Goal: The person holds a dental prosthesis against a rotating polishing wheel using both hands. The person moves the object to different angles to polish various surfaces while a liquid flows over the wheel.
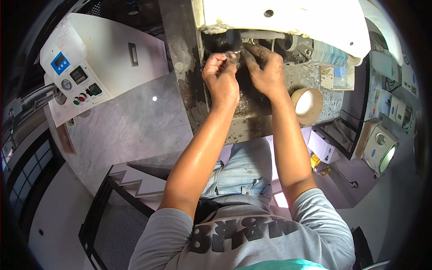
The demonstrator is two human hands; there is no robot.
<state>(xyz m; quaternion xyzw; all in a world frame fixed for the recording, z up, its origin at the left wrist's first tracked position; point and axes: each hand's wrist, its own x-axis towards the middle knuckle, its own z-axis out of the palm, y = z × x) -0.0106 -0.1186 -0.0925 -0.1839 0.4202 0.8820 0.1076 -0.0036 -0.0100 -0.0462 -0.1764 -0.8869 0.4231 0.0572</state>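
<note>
Both my hands meet at the mouth of a white machine housing [288,15], over a dark, wet work basin [249,105]. My left hand [221,81] is closed, its thumb and fingers pinching something small and greyish that I cannot make out. Close against it, my right hand [266,74] has bent, dirt-smeared fingers reaching to the same spot; they are partly hidden. Just above the fingertips hangs a dark, blurred rounded part [234,40] of the machine. A pale tube [263,35] runs sideways under the housing.
Right of my hands stand a tan bowl [311,119] with white contents, a clear bluish plastic container [330,54] and a small white tray [349,82]. At left is a white cabinet [112,54] with a control panel. Several small machines line the far right, including a lit one [380,148].
</note>
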